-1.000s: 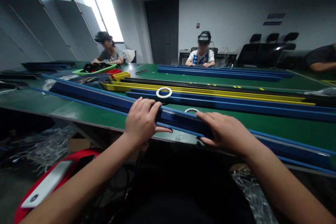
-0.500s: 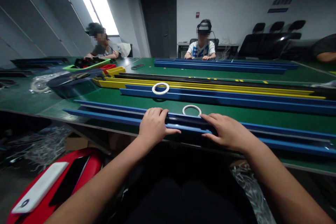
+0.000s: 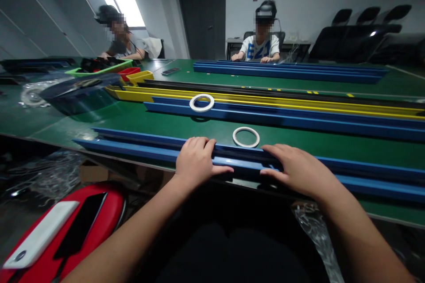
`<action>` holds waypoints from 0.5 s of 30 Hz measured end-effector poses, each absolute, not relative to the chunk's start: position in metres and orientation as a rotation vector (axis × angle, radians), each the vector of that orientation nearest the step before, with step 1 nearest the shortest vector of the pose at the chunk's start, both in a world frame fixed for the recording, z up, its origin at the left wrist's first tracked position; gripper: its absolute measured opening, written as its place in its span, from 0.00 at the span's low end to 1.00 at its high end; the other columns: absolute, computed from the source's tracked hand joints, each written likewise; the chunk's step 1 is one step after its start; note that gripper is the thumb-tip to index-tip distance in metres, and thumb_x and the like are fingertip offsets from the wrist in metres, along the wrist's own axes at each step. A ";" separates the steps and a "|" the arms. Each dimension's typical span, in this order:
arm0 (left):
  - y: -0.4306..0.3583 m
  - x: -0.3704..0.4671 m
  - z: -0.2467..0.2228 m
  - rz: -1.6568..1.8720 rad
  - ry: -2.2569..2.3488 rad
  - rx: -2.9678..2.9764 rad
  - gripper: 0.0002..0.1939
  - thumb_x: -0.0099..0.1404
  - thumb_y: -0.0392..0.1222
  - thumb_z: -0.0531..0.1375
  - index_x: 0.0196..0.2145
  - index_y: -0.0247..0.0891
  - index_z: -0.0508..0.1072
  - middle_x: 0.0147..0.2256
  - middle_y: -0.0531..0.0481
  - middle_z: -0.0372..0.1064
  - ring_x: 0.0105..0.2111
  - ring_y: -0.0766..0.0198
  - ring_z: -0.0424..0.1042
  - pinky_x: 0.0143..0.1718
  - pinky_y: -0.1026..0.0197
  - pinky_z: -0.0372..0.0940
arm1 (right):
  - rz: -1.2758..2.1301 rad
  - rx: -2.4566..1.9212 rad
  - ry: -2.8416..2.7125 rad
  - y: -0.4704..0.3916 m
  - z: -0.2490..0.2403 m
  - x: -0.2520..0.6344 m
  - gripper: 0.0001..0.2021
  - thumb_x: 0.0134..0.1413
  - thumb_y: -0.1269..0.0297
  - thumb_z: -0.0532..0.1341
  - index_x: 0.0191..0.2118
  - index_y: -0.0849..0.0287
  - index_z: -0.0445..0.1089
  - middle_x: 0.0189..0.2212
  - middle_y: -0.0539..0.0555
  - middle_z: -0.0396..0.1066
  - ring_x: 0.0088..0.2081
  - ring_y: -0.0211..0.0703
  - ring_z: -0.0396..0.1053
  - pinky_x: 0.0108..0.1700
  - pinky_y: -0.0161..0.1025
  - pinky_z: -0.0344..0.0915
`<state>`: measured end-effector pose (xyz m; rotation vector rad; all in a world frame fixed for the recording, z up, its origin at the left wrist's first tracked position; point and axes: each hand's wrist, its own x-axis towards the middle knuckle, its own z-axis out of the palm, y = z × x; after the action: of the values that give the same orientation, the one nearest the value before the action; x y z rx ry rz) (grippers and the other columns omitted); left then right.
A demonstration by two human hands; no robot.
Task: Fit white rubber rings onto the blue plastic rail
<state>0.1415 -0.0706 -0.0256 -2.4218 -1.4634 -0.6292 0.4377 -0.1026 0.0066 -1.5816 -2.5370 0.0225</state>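
Observation:
A long blue channel-shaped rail (image 3: 133,149) lies along the near edge of the green table. My left hand (image 3: 196,159) grips it near the middle, fingers over the far side and thumb along the near wall. To its right my right hand (image 3: 295,168) holds the same rail in a like way, thumb and fingers spanning its walls. Just behind the rail, between the hands, a white tape roll (image 3: 246,137) lies on the table. Another white tape roll (image 3: 202,103) rests on a second blue rail (image 3: 279,123) farther back.
Behind lie a yellow rail (image 3: 265,97), black strips and more blue rails (image 3: 285,72). At left are a large roll of clear film (image 3: 83,93) and a green tray (image 3: 109,68). A red stool (image 3: 109,212) stands below left. Two people sit across the table.
The camera view has tipped down and shifted slightly, so the far things sit higher in the picture. Both hands stay on the blue rail; more of the nearer tape roll shows.

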 end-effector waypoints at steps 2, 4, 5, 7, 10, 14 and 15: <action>-0.071 0.141 -0.026 -0.628 -1.455 -2.421 0.44 0.50 0.78 0.55 0.49 0.37 0.72 0.43 0.37 0.69 0.46 0.47 0.68 0.52 0.47 0.59 | 0.061 -1.625 -2.483 -0.101 0.005 0.440 0.29 0.60 0.41 0.51 0.57 0.56 0.66 0.52 0.59 0.72 0.50 0.53 0.70 0.51 0.49 0.66; -0.071 0.141 -0.025 -0.620 -1.457 -2.418 0.45 0.51 0.78 0.54 0.49 0.36 0.72 0.43 0.37 0.69 0.46 0.47 0.68 0.52 0.47 0.59 | 0.113 -1.662 -2.426 -0.099 0.004 0.443 0.27 0.62 0.43 0.50 0.56 0.56 0.68 0.52 0.58 0.72 0.51 0.53 0.70 0.52 0.49 0.65; -0.072 0.141 -0.025 -0.613 -1.461 -2.417 0.45 0.51 0.78 0.53 0.49 0.36 0.71 0.43 0.37 0.69 0.46 0.47 0.67 0.52 0.47 0.59 | 0.144 -1.678 -2.403 -0.098 0.004 0.444 0.27 0.62 0.43 0.50 0.55 0.56 0.69 0.52 0.58 0.72 0.50 0.52 0.70 0.51 0.48 0.66; -0.073 0.141 -0.025 -0.604 -1.465 -2.418 0.46 0.52 0.79 0.52 0.50 0.35 0.71 0.44 0.37 0.69 0.46 0.47 0.67 0.52 0.47 0.59 | 0.200 -1.700 -2.370 -0.098 0.005 0.444 0.26 0.62 0.43 0.50 0.53 0.56 0.70 0.50 0.57 0.74 0.48 0.51 0.72 0.49 0.47 0.66; -0.074 0.142 -0.025 -0.617 -1.464 -2.418 0.46 0.52 0.79 0.51 0.50 0.35 0.71 0.45 0.37 0.69 0.47 0.47 0.67 0.53 0.47 0.59 | 0.246 -1.702 -2.331 -0.098 0.009 0.443 0.25 0.63 0.43 0.49 0.50 0.55 0.72 0.47 0.56 0.75 0.45 0.50 0.72 0.47 0.44 0.66; -0.078 0.142 -0.024 -0.651 -1.460 -2.401 0.45 0.53 0.78 0.52 0.50 0.35 0.71 0.44 0.37 0.69 0.47 0.47 0.67 0.53 0.47 0.59 | 0.281 -1.708 -2.278 -0.102 0.014 0.439 0.24 0.63 0.43 0.48 0.47 0.53 0.73 0.42 0.55 0.76 0.42 0.48 0.72 0.45 0.42 0.65; -0.079 0.142 -0.023 -0.659 -1.458 -2.395 0.44 0.53 0.77 0.52 0.50 0.35 0.71 0.44 0.37 0.70 0.47 0.47 0.67 0.53 0.47 0.59 | 0.286 -1.710 -2.270 -0.103 0.015 0.439 0.24 0.63 0.42 0.48 0.46 0.53 0.74 0.41 0.55 0.77 0.41 0.48 0.72 0.45 0.41 0.65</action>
<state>0.1421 -0.0788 -0.0233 -2.3949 -1.4583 -0.6592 0.4386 -0.1026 0.0148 -1.7096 -2.2700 0.2858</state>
